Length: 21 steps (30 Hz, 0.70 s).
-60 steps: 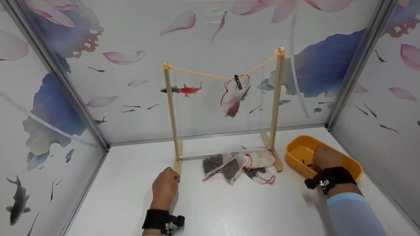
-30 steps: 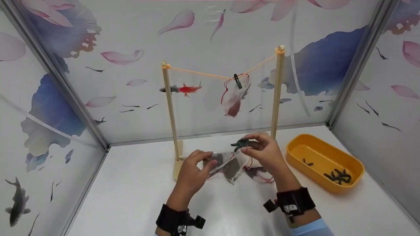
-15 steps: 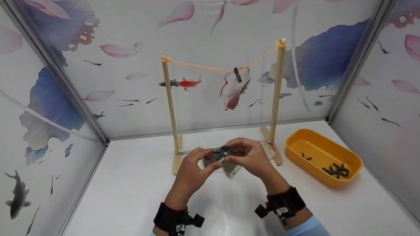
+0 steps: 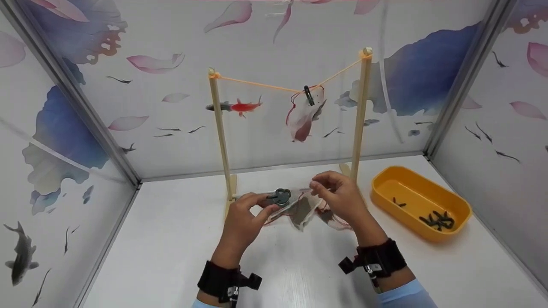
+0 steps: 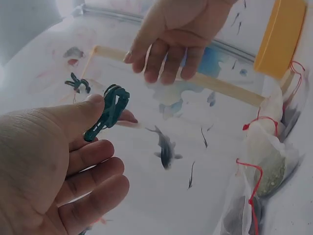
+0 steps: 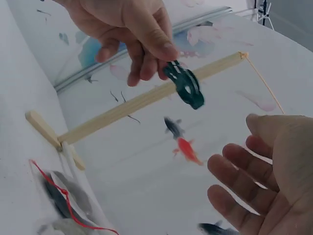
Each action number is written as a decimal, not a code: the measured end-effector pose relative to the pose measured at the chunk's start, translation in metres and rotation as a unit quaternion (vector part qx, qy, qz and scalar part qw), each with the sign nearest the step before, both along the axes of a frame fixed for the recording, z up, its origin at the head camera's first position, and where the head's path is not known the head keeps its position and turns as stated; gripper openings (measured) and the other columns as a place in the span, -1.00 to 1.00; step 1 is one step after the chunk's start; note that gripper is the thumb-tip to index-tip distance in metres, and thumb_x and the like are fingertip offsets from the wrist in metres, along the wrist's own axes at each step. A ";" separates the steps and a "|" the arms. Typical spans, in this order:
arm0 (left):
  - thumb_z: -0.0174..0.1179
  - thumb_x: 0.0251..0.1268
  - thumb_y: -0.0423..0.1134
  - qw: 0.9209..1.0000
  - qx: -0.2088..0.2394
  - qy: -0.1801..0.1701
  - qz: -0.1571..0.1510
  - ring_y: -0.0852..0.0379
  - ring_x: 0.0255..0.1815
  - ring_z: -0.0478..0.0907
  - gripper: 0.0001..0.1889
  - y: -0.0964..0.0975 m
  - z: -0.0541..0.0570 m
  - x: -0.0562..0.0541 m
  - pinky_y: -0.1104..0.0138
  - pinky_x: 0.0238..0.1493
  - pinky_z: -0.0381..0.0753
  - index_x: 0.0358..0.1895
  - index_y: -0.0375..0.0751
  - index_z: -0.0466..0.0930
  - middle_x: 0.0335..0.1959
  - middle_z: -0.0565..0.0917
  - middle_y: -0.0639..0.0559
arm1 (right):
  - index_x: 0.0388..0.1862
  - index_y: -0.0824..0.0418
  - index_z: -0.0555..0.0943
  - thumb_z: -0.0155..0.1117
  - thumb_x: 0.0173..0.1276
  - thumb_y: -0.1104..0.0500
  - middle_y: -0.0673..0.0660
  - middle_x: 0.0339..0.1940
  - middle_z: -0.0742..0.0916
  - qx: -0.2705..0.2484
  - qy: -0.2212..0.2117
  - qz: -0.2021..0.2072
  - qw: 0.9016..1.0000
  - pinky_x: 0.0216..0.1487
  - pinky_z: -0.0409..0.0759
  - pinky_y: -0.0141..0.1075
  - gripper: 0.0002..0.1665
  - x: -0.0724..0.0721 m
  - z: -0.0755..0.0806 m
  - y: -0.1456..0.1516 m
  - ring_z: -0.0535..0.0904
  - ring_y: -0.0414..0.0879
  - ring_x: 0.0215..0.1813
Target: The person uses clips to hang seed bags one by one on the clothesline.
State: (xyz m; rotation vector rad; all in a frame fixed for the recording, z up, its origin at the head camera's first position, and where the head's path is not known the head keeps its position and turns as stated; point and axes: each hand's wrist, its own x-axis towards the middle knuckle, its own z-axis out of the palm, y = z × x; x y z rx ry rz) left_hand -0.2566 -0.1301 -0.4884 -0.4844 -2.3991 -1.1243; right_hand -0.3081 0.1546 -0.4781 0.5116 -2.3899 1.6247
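No text, label, brand or number can be read in any view. The left wristband (image 4: 212, 279), toward seven o'clock in the head view, and the right wristband (image 4: 388, 256), between four and five o'clock, each show a small pale patch (image 4: 374, 267), too small to make out.

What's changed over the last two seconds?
The right hand moved left from the yellow tray with a green clip, then let go and drew back rightward. The left hand shifted right and now pinches the clip. The bag hanging on the orange line and the tray stayed put.
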 end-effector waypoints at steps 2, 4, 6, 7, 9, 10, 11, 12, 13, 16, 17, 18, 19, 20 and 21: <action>0.57 0.49 -0.10 1.000 -0.014 0.016 0.020 0.18 -0.07 0.83 -0.75 -0.002 -0.002 -0.002 0.13 0.05 0.85 0.08 -0.11 0.91 -0.18 0.86 0.12 | 0.10 0.19 0.82 0.45 0.71 0.10 0.17 -0.05 0.90 0.047 -0.018 -0.041 0.998 -0.02 0.81 -0.30 -0.80 -0.006 -0.001 0.009 0.86 0.04 -0.03; 0.58 0.48 -0.15 0.998 -0.028 0.027 0.039 0.17 -0.11 0.83 -0.80 -0.004 -0.005 -0.004 0.14 -0.03 0.84 0.04 -0.12 0.92 -0.20 0.87 0.09 | 0.13 0.19 0.81 0.41 0.73 0.08 0.18 0.01 0.89 0.095 -0.035 -0.073 0.992 0.05 0.83 -0.14 -0.78 -0.014 -0.006 0.018 0.84 0.11 0.04; 0.59 0.46 -0.20 0.997 -0.038 0.038 0.053 0.16 -0.15 0.82 -0.84 -0.005 -0.008 -0.006 0.16 -0.11 0.82 -0.01 -0.13 0.93 -0.21 0.89 0.07 | 0.16 0.21 0.80 0.37 0.76 0.08 0.22 0.07 0.89 0.129 -0.053 -0.095 0.986 0.14 0.82 0.03 -0.75 -0.022 -0.014 0.027 0.82 0.17 0.10; 0.59 0.46 -0.21 0.996 -0.043 0.044 0.059 0.16 -0.18 0.82 -0.86 -0.006 -0.010 -0.007 0.16 -0.14 0.81 -0.04 -0.14 0.93 -0.22 0.89 0.06 | 0.17 0.23 0.80 0.34 0.77 0.08 0.24 0.09 0.89 0.140 -0.063 -0.103 0.983 0.18 0.81 0.09 -0.73 -0.026 -0.018 0.030 0.81 0.19 0.12; 0.59 0.44 -0.22 0.995 -0.050 0.055 0.069 0.15 -0.21 0.82 -0.89 -0.008 -0.013 -0.009 0.16 -0.18 0.79 -0.09 -0.14 0.93 -0.23 0.90 0.05 | 0.20 0.27 0.80 0.32 0.78 0.08 0.29 0.13 0.88 0.150 -0.089 -0.110 0.979 0.25 0.78 0.18 -0.69 -0.032 -0.028 0.034 0.79 0.24 0.17; 0.60 0.43 -0.22 0.994 -0.054 0.061 0.073 0.14 -0.22 0.82 -0.90 -0.008 -0.014 -0.010 0.16 -0.18 0.79 -0.12 -0.14 0.93 -0.24 0.90 0.05 | 0.21 0.28 0.80 0.31 0.78 0.07 0.30 0.14 0.87 0.156 -0.104 -0.110 0.976 0.28 0.77 0.20 -0.67 -0.035 -0.032 0.035 0.78 0.25 0.19; 0.60 0.42 -0.23 0.993 -0.056 0.065 0.077 0.13 -0.23 0.82 -0.91 -0.009 -0.016 -0.011 0.14 -0.18 0.80 -0.14 -0.15 0.93 -0.25 0.90 0.04 | 0.23 0.30 0.80 0.31 0.78 0.06 0.32 0.15 0.87 0.163 -0.118 -0.107 0.974 0.31 0.76 0.21 -0.64 -0.038 -0.037 0.036 0.77 0.26 0.20; 0.61 0.42 -0.22 0.992 -0.060 0.069 0.081 0.13 -0.24 0.83 -0.91 -0.010 -0.017 -0.011 0.13 -0.18 0.80 -0.16 -0.14 0.93 -0.26 0.90 0.04 | 0.24 0.31 0.80 0.31 0.77 0.05 0.33 0.16 0.86 0.170 -0.130 -0.105 0.971 0.34 0.75 0.22 -0.63 -0.041 -0.042 0.035 0.77 0.26 0.23; 0.61 0.41 -0.23 0.992 -0.062 0.072 0.084 0.12 -0.24 0.83 -0.91 -0.010 -0.019 -0.012 0.13 -0.18 0.80 -0.17 -0.14 0.92 -0.27 0.90 0.04 | 0.25 0.33 0.80 0.32 0.76 0.04 0.34 0.17 0.86 0.179 -0.138 -0.100 0.969 0.36 0.74 0.22 -0.60 -0.043 -0.047 0.034 0.77 0.26 0.24; 0.60 0.41 -0.24 0.991 -0.067 0.071 0.089 0.11 -0.26 0.83 -0.93 -0.012 -0.023 -0.014 0.13 -0.18 0.81 -0.20 -0.12 0.90 -0.29 0.89 0.06 | 0.25 0.40 0.80 0.37 0.73 0.04 0.37 0.14 0.87 0.190 -0.144 -0.093 0.967 0.35 0.75 0.21 -0.55 -0.046 -0.061 0.030 0.79 0.26 0.22; 0.60 0.41 -0.23 0.991 -0.069 0.069 0.090 0.11 -0.26 0.82 -0.92 -0.013 -0.025 -0.015 0.13 -0.18 0.81 -0.21 -0.11 0.90 -0.29 0.88 0.07 | 0.25 0.42 0.80 0.39 0.72 0.05 0.38 0.12 0.87 0.189 -0.142 -0.092 0.967 0.32 0.76 0.20 -0.55 -0.046 -0.065 0.028 0.80 0.25 0.19; 0.59 0.42 -0.23 0.991 -0.071 0.066 0.092 0.12 -0.27 0.82 -0.92 -0.014 -0.026 -0.016 0.14 -0.19 0.81 -0.22 -0.10 0.88 -0.29 0.88 0.07 | 0.24 0.43 0.80 0.40 0.71 0.05 0.37 0.10 0.87 0.188 -0.140 -0.095 0.967 0.30 0.78 0.19 -0.55 -0.047 -0.068 0.027 0.81 0.23 0.17; 0.59 0.43 -0.23 0.991 -0.073 0.064 0.092 0.12 -0.27 0.80 -0.92 -0.014 -0.027 -0.017 0.15 -0.19 0.80 -0.23 -0.09 0.87 -0.30 0.87 0.08 | 0.23 0.44 0.81 0.42 0.70 0.05 0.37 0.08 0.88 0.186 -0.138 -0.097 0.968 0.27 0.79 0.18 -0.54 -0.046 -0.071 0.025 0.82 0.22 0.15; 0.58 0.45 -0.23 0.991 -0.075 0.063 0.095 0.12 -0.29 0.79 -0.91 -0.014 -0.028 -0.017 0.16 -0.20 0.79 -0.24 -0.09 0.86 -0.31 0.86 0.09 | 0.21 0.44 0.81 0.43 0.70 0.05 0.36 0.07 0.88 0.183 -0.137 -0.100 0.968 0.25 0.79 0.17 -0.55 -0.046 -0.073 0.024 0.82 0.20 0.13; 0.57 0.45 -0.23 0.990 -0.077 0.062 0.098 0.13 -0.30 0.78 -0.90 -0.015 -0.029 -0.018 0.16 -0.21 0.78 -0.25 -0.08 0.85 -0.32 0.85 0.09 | 0.20 0.43 0.82 0.44 0.69 0.04 0.35 0.06 0.89 0.183 -0.137 -0.102 0.968 0.23 0.80 0.15 -0.55 -0.046 -0.074 0.022 0.82 0.19 0.11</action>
